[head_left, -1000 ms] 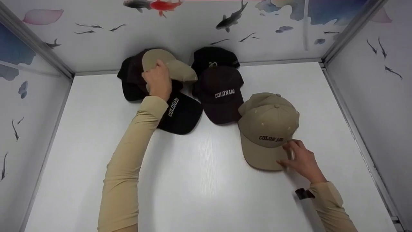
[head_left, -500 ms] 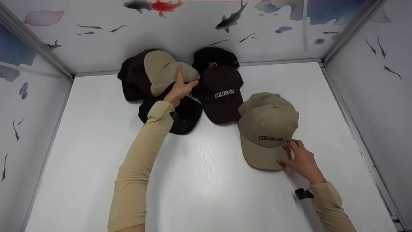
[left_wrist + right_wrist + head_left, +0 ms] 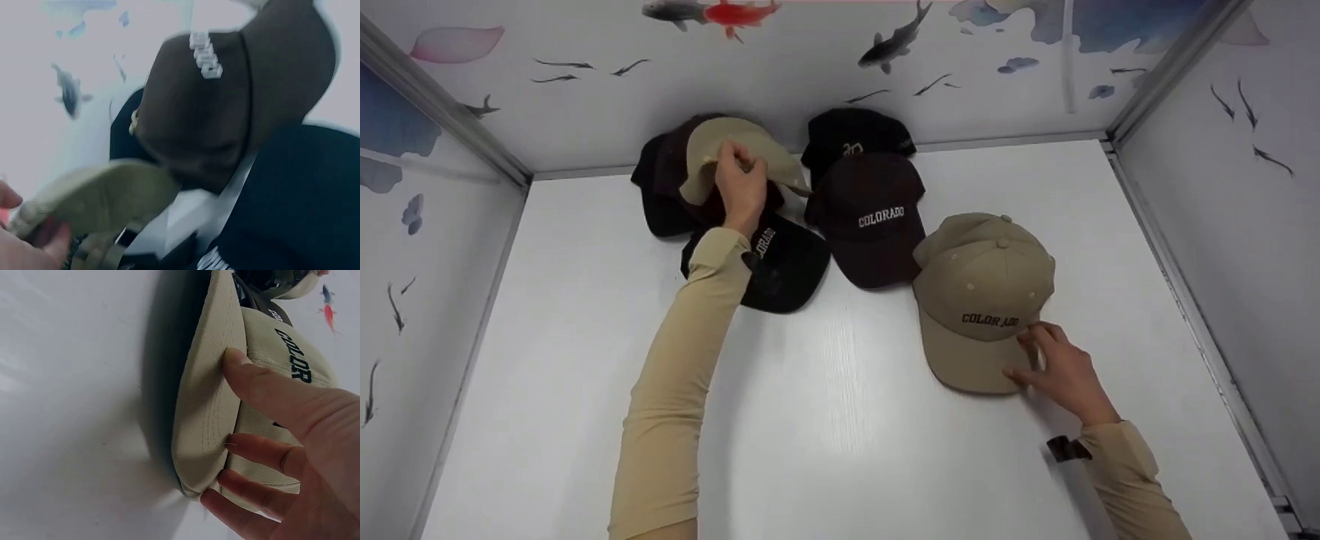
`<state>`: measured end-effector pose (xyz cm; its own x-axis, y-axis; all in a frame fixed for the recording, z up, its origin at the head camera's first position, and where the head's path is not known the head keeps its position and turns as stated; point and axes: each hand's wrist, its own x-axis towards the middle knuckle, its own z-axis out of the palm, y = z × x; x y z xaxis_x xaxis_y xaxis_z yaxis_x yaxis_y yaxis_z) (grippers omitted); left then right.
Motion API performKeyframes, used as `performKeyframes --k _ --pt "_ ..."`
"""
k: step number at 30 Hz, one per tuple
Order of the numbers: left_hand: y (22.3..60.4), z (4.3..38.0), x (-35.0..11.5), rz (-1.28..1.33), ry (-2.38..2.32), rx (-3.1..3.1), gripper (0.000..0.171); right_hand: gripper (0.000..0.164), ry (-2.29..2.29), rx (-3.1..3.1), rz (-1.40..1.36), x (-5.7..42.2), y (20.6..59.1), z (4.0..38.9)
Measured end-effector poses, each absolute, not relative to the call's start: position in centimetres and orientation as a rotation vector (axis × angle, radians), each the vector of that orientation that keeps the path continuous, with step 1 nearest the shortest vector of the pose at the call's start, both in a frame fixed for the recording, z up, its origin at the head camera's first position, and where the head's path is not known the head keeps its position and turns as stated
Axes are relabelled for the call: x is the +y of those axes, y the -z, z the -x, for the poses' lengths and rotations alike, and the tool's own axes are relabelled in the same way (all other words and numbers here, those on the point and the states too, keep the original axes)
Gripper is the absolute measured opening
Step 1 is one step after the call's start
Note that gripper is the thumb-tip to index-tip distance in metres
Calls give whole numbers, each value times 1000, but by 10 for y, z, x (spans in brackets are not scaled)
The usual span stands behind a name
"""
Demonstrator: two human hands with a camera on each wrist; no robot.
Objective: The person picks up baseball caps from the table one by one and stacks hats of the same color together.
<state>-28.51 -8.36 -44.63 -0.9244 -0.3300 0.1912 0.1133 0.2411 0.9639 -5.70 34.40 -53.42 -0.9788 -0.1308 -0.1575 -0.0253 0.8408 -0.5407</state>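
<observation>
My left hand (image 3: pixel 742 176) pinches the edge of a beige cap (image 3: pixel 772 154), tipped over the dark caps at the back left. In the left wrist view my thumb and fingers grip this cap's rim (image 3: pixel 107 197), and the picture is blurred. On the right of the table, my right hand (image 3: pixel 1065 375) holds the brim side of another beige cap (image 3: pixel 982 277) lettered COLORADO. The right wrist view has my thumb on this brim (image 3: pixel 208 405) and several fingertips along its side. What lies under the brim is hidden.
Below the left hand lies a black cap (image 3: pixel 791 277). A maroon cap (image 3: pixel 877 225) and another black cap (image 3: pixel 859 135) sit mid-back, near the fish-patterned back wall (image 3: pixel 997 90). More dark caps (image 3: pixel 660 184) stack at the back left. White side walls flank the white table (image 3: pixel 840 435).
My left hand first moved right over the beige cap, then came back left. The cap turned and its edge now stands lifted. My right hand and its cap have stayed put.
</observation>
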Motion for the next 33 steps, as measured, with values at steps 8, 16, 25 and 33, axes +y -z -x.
performKeyframes --k 8,16,25,33 --pt "418 296 -103 18 1629 -2219 13 62 811 2808 96 345 533 56" --pt "374 292 -113 104 1742 -2426 36 57 826 2784 81 344 533 55" --pt "339 275 -113 510 1458 -2875 43 55 864 2778 84 344 535 56" --pt "337 237 -69 1070 1094 -3012 42 51 943 2740 54 347 536 57"
